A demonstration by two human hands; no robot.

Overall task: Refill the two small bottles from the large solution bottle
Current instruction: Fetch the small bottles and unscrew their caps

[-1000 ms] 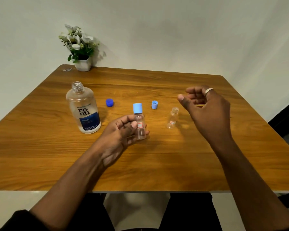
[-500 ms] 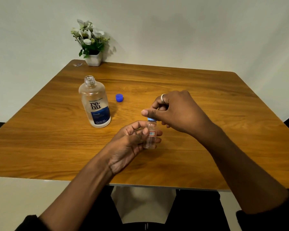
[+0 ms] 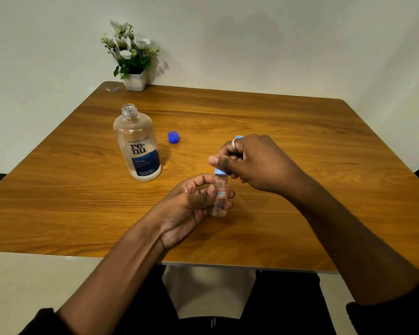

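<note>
Wooden table (image 3: 288, 122) set against a pale wall; a white pot of flowers (image 3: 134, 79) stands at its far left corner. Large solution bottle (image 3: 138, 146) stands upright left of centre, neck uncapped; a dark blue cap (image 3: 173, 137) lies on the wood just to its right, not touching it. Small bottle (image 3: 220, 201) is upright near the middle of the table, nearer than the large one; whether its base rests on the wood cannot be told. Left hand (image 3: 189, 209) grips its body, thumb at the front beside the label, fingers curled round behind. Light blue cap (image 3: 220, 171) sits on its neck; right hand (image 3: 257, 163) reaches over from the right, thumb and fingers pinching that cap; a ring (image 3: 235, 143) shows on one finger. A light blue sliver (image 3: 239, 137) shows just beyond the right knuckles; mostly hidden, not identifiable.
</note>
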